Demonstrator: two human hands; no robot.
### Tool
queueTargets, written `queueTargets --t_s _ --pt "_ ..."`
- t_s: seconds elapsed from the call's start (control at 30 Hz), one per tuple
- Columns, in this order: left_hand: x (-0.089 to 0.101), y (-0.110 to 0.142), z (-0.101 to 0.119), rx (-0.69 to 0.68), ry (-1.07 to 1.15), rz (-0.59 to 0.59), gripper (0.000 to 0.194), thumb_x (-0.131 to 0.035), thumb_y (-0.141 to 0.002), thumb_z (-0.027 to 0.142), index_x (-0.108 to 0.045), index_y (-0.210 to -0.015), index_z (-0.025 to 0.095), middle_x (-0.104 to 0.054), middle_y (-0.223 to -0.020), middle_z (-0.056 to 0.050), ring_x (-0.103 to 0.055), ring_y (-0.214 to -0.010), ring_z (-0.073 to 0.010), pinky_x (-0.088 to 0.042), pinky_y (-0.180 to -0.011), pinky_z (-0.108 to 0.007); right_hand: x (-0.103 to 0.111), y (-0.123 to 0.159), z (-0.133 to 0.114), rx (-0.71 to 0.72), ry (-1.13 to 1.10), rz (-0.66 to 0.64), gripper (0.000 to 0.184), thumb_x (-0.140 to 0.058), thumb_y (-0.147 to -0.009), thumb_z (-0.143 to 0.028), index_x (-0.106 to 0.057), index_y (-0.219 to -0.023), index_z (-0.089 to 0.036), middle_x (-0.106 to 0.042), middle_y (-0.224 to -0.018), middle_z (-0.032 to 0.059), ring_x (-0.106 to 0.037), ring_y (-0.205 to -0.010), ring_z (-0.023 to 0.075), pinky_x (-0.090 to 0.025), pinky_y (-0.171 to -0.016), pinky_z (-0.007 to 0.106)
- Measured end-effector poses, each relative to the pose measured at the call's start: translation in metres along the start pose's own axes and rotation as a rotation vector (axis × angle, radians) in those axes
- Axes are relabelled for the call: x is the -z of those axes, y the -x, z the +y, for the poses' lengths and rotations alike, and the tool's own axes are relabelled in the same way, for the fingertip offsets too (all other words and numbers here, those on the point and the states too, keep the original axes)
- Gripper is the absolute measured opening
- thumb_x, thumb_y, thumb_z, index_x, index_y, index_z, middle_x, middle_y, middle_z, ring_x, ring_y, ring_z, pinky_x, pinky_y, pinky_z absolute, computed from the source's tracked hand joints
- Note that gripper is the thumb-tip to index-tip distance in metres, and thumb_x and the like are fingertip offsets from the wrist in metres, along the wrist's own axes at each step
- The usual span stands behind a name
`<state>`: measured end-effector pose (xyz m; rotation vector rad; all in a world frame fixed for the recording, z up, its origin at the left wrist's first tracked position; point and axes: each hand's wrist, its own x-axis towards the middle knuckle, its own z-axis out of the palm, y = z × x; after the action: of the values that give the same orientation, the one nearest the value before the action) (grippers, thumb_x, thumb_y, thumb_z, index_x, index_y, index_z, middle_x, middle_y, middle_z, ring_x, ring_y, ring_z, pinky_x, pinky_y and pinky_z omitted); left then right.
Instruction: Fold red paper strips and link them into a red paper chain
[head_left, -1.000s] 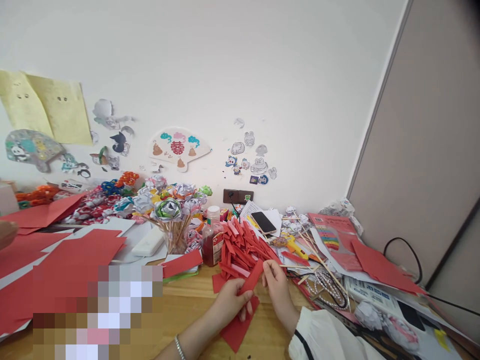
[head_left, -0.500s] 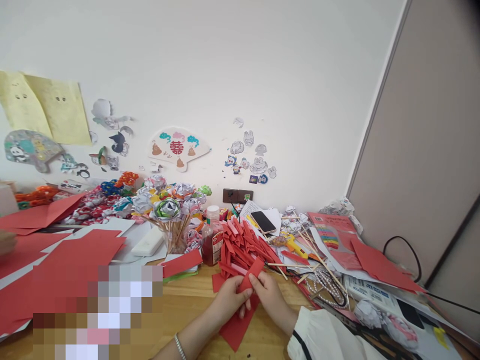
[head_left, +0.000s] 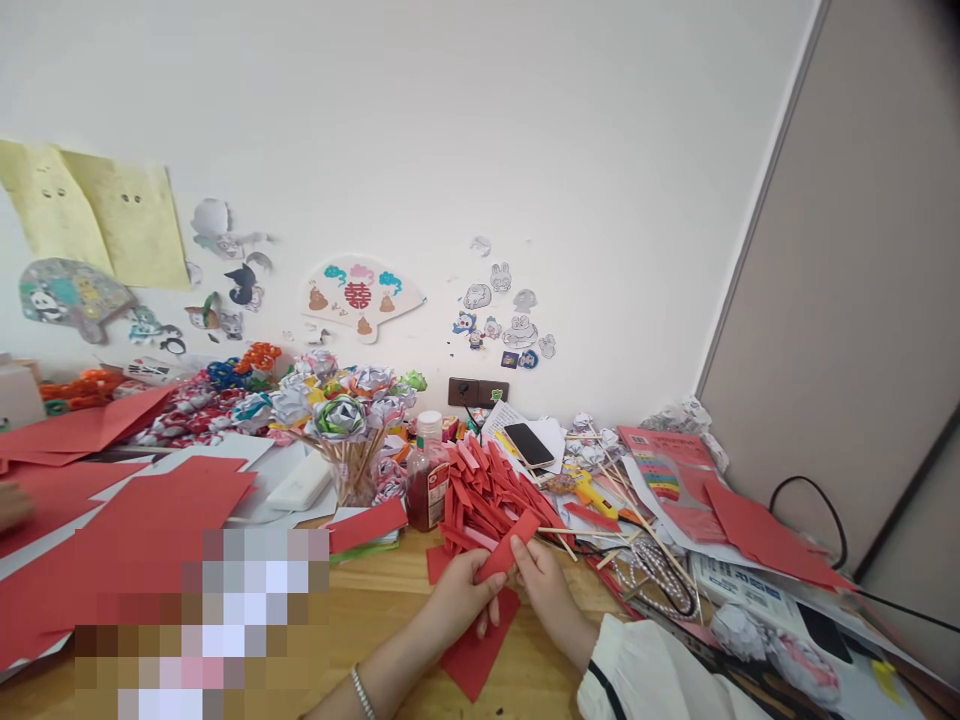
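A folded strip of red paper is pinched between my two hands, slanting up to the right. My left hand grips its lower end, with the thumb on top and some fingers curled below. My right hand pinches it farther up, thumb along its face. Under the hands a red paper sheet lies on the wooden table, partly covered by them. Just beyond is a heap of folded red paper strips.
Left of the heap stands a bottle of red liquid beside paper flowers on sticks. A phone, a yellow glue gun and bead strings lie to the right. Red sheets spread left, near another person's blurred hand.
My right hand has shifted slightly along the strip, and more of its upper end shows now. The left hand keeps its grip. The view has moved a little.
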<state>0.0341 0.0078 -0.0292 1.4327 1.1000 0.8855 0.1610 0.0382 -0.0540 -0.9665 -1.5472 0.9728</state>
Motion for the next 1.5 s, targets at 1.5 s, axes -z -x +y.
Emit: queueTargets --t_s 1.5 --pt "-0.001 0.008 0.013 0.009 0.445 -0.007 0.038 -0.058 -0.064 0.044 -0.057 -0.083 0.011 -0.062 -0.066 -0.004 -0.056 -0.062 -0.0157 -0.043 -0.066 -0.031 0.009 0.009 -0.027 0.242 0.365 -0.141 0.030 -0.035 -0.083 -0.032 -0.058 -0.093 -0.017 -0.062 -0.087 0.0087 -0.056 -0.079 0.0202 -0.040 -0.070 0.029"
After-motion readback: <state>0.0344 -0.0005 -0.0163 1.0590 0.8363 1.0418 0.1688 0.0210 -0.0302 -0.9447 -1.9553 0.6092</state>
